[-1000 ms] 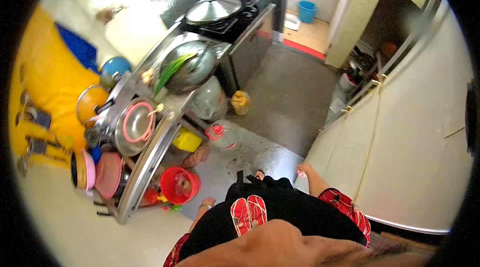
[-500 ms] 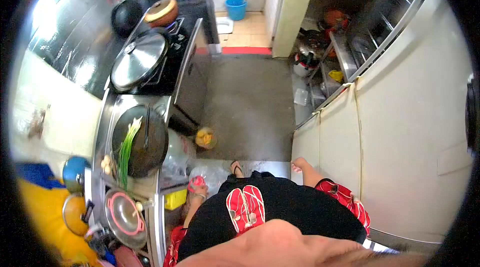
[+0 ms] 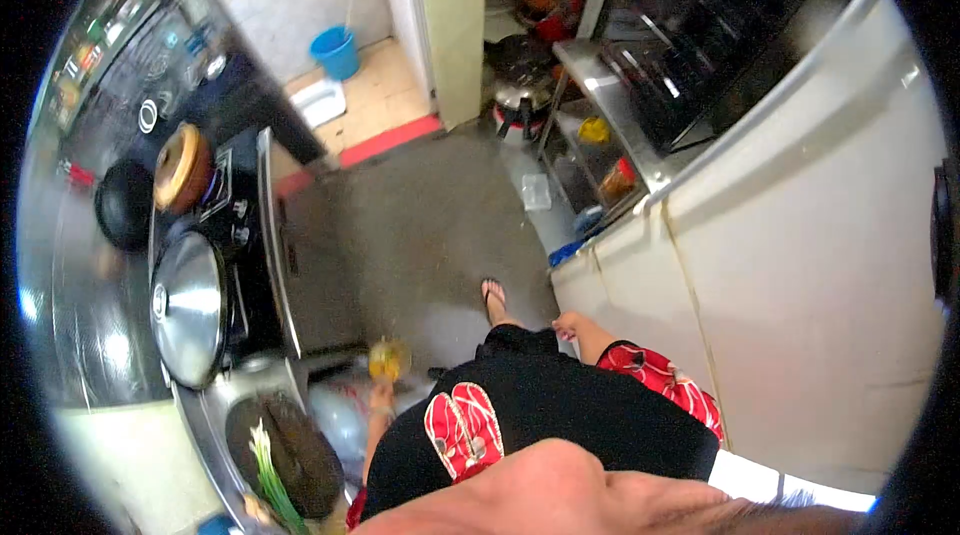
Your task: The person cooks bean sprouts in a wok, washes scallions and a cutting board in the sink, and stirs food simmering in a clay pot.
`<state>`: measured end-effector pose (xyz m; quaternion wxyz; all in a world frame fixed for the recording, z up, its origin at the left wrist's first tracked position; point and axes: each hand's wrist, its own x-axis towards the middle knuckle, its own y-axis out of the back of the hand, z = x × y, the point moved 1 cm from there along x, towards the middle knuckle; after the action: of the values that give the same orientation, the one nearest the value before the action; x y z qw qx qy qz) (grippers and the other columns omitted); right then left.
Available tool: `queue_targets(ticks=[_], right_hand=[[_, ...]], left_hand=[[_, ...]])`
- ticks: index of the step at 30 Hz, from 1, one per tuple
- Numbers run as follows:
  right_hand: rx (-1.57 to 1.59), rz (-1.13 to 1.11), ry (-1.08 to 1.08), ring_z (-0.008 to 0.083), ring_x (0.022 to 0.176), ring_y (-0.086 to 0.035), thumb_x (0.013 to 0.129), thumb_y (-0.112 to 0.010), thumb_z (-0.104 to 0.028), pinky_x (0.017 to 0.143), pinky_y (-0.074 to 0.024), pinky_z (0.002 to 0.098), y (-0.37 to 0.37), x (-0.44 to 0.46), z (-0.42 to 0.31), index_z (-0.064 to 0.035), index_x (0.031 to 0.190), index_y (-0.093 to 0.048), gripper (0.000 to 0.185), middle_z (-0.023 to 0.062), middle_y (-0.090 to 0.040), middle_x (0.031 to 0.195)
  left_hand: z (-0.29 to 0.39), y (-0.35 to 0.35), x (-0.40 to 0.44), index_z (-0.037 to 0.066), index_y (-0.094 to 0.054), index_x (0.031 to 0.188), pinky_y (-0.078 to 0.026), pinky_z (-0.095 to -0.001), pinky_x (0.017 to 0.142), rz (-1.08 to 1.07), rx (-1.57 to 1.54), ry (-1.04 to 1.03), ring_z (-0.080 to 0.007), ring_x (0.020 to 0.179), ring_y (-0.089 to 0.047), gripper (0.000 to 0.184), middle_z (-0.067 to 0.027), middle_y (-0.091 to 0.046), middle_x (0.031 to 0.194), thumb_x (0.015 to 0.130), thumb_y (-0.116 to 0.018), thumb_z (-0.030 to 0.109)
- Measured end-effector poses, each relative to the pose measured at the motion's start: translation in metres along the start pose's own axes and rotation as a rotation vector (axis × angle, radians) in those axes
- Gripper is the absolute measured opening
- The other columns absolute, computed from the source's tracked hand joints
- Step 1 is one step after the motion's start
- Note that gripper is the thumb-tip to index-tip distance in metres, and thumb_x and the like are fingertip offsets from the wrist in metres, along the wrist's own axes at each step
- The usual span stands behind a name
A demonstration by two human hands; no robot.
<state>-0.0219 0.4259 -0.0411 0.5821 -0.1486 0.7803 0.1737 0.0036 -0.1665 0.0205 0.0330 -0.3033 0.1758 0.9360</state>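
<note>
My left hand hangs beside the counter, just below a round see-through container with yellow contents in the view. Whether the hand touches the container cannot be made out, and its fingers are too blurred to read. My right hand hangs by the white panel, its fingers loosely bent with nothing visible in them. Green scallions with white ends lie on a dark round chopping board at the lower left.
A wok with a domed steel lid and a lidded brown pot stand on the stove. A blue bucket is beyond the doorway's red sill. A metal shelf and a white panel line the right side.
My view has swung to the right, so the stove and chopping board sit farther left and lower. The red object in my left hand earlier no longer shows. A foot has come forward.
</note>
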Motion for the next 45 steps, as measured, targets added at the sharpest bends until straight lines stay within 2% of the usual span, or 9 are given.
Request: queue_targets(ticks=[8, 16, 20, 25, 27, 29, 35, 42, 45], right_hand=[[-0.317, 0.44, 0.307, 0.0187, 0.049, -0.054, 0.089, -0.052, -0.031, 0.05, -0.0454, 0.0347, 0.104, -0.081, -0.252, -0.0014, 0.075, -0.062, 0.035, 0.0082, -0.061, 0.063], [-0.109, 0.443, 0.352, 0.0168, 0.059, -0.058, 0.088, -0.053, -0.031, 0.055, -0.0473, 0.0337, 0.168, -0.059, -0.331, -0.0044, 0.088, -0.063, 0.028, 0.0048, -0.063, 0.07], [-0.631, 0.428, 0.314, 0.0178, 0.059, -0.058, 0.085, -0.056, -0.031, 0.054, -0.047, 0.0349, 0.184, -0.006, -0.316, -0.0074, 0.086, -0.063, 0.024, 0.0047, -0.062, 0.068], [-0.438, 0.176, 0.043, 0.024, 0.046, -0.053, 0.091, -0.045, -0.035, 0.046, -0.0437, 0.0387, 0.165, 0.054, -0.305, -0.0046, 0.07, -0.061, 0.04, 0.01, -0.057, 0.057], [-0.198, 0.282, 0.269, 0.0236, 0.045, -0.053, 0.089, -0.052, -0.025, 0.043, -0.0426, 0.0365, 0.142, 0.036, -0.344, -0.0041, 0.069, -0.06, 0.03, 0.0095, -0.056, 0.056], [0.162, 0.09, -0.01, 0.0223, 0.047, -0.054, 0.087, -0.053, -0.025, 0.044, -0.0429, 0.0353, 0.134, 0.05, -0.399, -0.0033, 0.07, -0.06, 0.028, 0.0098, -0.058, 0.058], [-0.074, 0.198, 0.251, 0.0197, 0.051, -0.056, 0.088, -0.054, -0.024, 0.044, -0.0438, 0.0327, 0.077, 0.04, -0.583, 0.0001, 0.08, -0.061, 0.027, 0.0096, -0.06, 0.064], [-0.612, 0.068, 0.413, 0.0208, 0.061, -0.06, 0.088, -0.055, -0.026, 0.052, -0.0458, 0.0323, 0.122, 0.157, -0.698, 0.003, 0.099, -0.059, 0.031, 0.012, -0.064, 0.081], [-0.859, -0.013, 0.532, 0.0213, 0.062, -0.061, 0.088, -0.056, -0.026, 0.053, -0.0462, 0.0328, 0.099, 0.174, -0.78, 0.0014, 0.102, -0.058, 0.031, 0.011, -0.064, 0.081]], left_hand=[[0.109, -0.028, 0.103, 0.002, -0.059, 0.103, -0.047, -0.0316, 0.062, -0.215, 0.233, 0.272, -0.0159, 0.067, -0.055, 0.025, -0.0077, -0.061, 0.086, 0.088, -0.054, 0.021], [0.225, -0.02, 0.184, 0.001, -0.056, 0.107, -0.048, -0.0329, 0.066, -0.114, 0.087, 0.214, -0.0166, 0.071, -0.054, 0.026, -0.0085, -0.06, 0.093, 0.09, -0.052, 0.019], [0.235, -0.013, 0.246, 0.0, -0.056, 0.107, -0.046, -0.0276, 0.061, -0.045, -0.24, -0.039, -0.0137, 0.065, -0.054, 0.027, -0.0061, -0.06, 0.081, 0.086, -0.058, 0.018], [0.206, 0.048, 0.277, 0.008, -0.062, 0.1, -0.05, -0.038, 0.065, -0.146, 0.045, 0.265, -0.0266, 0.073, -0.061, 0.026, -0.0121, -0.062, 0.079, 0.083, -0.06, 0.027], [0.219, 0.081, 0.269, 0.01, -0.064, 0.095, -0.049, -0.0383, 0.065, -0.147, 0.358, 0.315, -0.0273, 0.075, -0.062, 0.024, -0.0135, -0.063, 0.08, 0.082, -0.058, 0.029], [0.198, 0.118, 0.28, 0.01, -0.064, 0.092, -0.048, -0.0371, 0.061, -0.102, 0.347, 0.377, -0.0253, 0.071, -0.061, 0.021, -0.0119, -0.062, 0.078, 0.082, -0.057, 0.027], [0.155, 0.235, 0.321, 0.009, -0.062, 0.083, -0.046, -0.0336, 0.048, 0.154, -0.141, 0.482, -0.0194, 0.058, -0.057, 0.016, -0.0073, -0.06, 0.072, 0.084, -0.052, 0.022], [0.193, 0.106, 0.292, 0.009, -0.061, 0.091, -0.046, -0.0319, 0.049, 0.438, -0.475, 0.404, -0.016, 0.057, -0.056, 0.025, -0.0044, -0.06, 0.071, 0.083, -0.06, 0.033], [0.172, 0.085, 0.266, 0.009, -0.061, 0.098, -0.047, -0.0359, 0.062, 0.441, -0.135, 0.5, -0.021, 0.07, -0.059, 0.027, -0.0093, -0.062, 0.08, 0.086, -0.054, 0.032]])
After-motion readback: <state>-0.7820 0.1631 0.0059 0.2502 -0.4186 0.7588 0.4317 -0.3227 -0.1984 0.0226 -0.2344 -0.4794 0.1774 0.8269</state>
